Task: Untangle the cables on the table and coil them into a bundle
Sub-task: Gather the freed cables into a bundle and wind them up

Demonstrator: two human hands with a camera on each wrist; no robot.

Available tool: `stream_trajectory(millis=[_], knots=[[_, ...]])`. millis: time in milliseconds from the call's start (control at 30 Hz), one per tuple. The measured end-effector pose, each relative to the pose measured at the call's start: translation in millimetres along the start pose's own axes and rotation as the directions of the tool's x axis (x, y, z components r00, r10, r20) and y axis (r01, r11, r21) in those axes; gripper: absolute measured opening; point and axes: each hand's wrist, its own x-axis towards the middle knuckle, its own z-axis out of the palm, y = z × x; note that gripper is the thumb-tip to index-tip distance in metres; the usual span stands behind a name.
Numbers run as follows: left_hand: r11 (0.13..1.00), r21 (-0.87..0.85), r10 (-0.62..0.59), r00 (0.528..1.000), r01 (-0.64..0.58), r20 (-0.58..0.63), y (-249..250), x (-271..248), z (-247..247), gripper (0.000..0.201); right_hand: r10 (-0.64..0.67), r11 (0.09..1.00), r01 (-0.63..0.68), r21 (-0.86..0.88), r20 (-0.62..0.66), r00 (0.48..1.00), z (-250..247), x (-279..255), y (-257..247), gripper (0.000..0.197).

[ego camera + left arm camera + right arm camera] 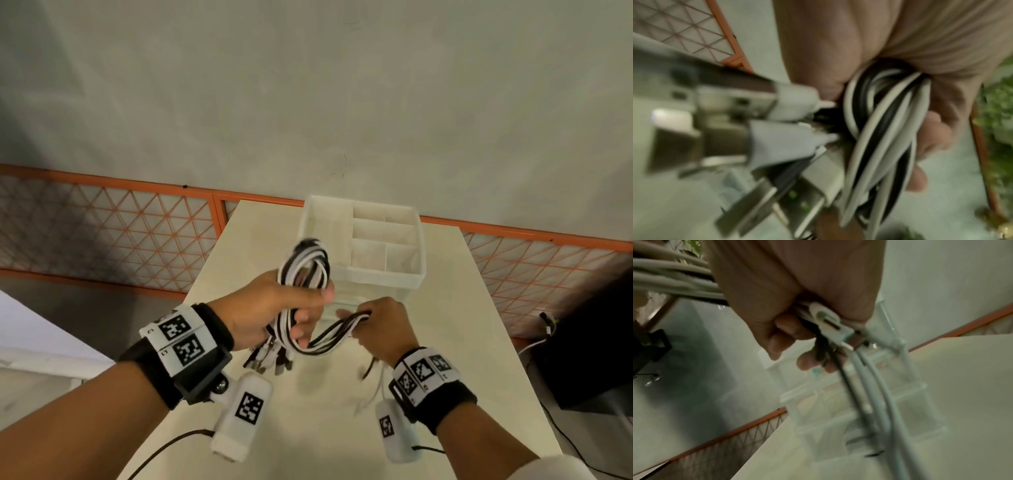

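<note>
A bundle of black and white cables (pixel 305 267) is held up above the cream table (pixel 342 428). My left hand (pixel 274 308) grips the coiled loops (pixel 879 129), and several USB plugs (pixel 270 359) hang below it, blurred and close in the left wrist view (pixel 756 146). The loose strands (pixel 335 334) run rightward into my right hand (pixel 380 329), whose fingers curl round them. In the right wrist view that hand (pixel 797 296) holds the cables with a white plug (pixel 830 321), and the free ends (pixel 875 402) hang down toward the table.
A white plastic divided organizer (pixel 370 240) stands just behind my hands at the table's far end. An orange mesh fence (pixel 102 226) runs along the floor behind. Dark equipment (pixel 589 349) with wires sits off the table's right edge.
</note>
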Motion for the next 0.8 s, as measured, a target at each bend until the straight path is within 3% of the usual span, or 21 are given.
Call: stream_trajectory(millis=[67, 133, 200, 333, 467, 567, 633, 733, 800], knots=[[0.968, 0.242, -0.062, 0.997, 0.072, -0.048, -7.7, 1.9, 5.9, 0.012, -0.035, 0.994, 0.026, -0.111, -0.075, 0.997, -8.5, 5.4, 0.2, 0.057], [0.871, 0.47, -0.091, 0.986, 0.145, -0.137, -14.9, 8.6, 12.8, 0.02, -0.018, 0.991, 0.002, -0.136, -0.112, 0.994, -14.6, 6.4, -5.9, 0.05], [0.773, 0.597, -0.104, 0.971, 0.214, -0.214, -21.2, 17.6, 18.8, 0.033, 0.029, 0.99, -0.048, -0.134, -0.139, 0.99, -16.6, 4.0, -15.6, 0.04], [0.608, 0.727, 0.009, 0.913, 0.318, -0.407, -30.3, 30.9, 25.8, 0.029, 0.114, 0.993, -0.118, -0.014, -0.162, 0.98, -23.9, -3.8, -31.6, 0.039], [0.705, 0.646, 0.103, 0.858, 0.293, -0.503, -30.4, 32.6, 29.9, 0.019, 0.12, 0.992, -0.111, 0.061, -0.17, 0.978, -29.8, -6.2, -33.8, 0.044], [0.747, 0.628, 0.1, 0.898, 0.216, -0.428, -31.4, 31.2, 26.7, 0.012, 0.076, 0.99, -0.054, 0.132, -0.166, 0.983, -33.0, -8.5, -35.1, 0.047], [0.856, 0.501, 0.096, 0.913, 0.127, -0.396, -31.4, 29.7, 22.2, 0.011, 0.029, 0.976, 0.002, 0.217, -0.139, 0.99, -38.3, -10.9, -33.8, 0.039], [0.968, 0.247, 0.102, 0.847, 0.035, -0.522, -29.3, 30.7, 9.3, 0.011, -0.033, 0.937, 0.043, 0.346, -0.036, 0.999, -51.1, -14.8, -32.0, 0.02], [1.0, 0.011, 0.023, 0.83, -0.021, -0.557, -27.5, 31.6, 3.9, 0.009, -0.047, 0.936, 0.063, 0.347, -0.052, 0.998, -53.5, -15.6, -28.3, 0.021]])
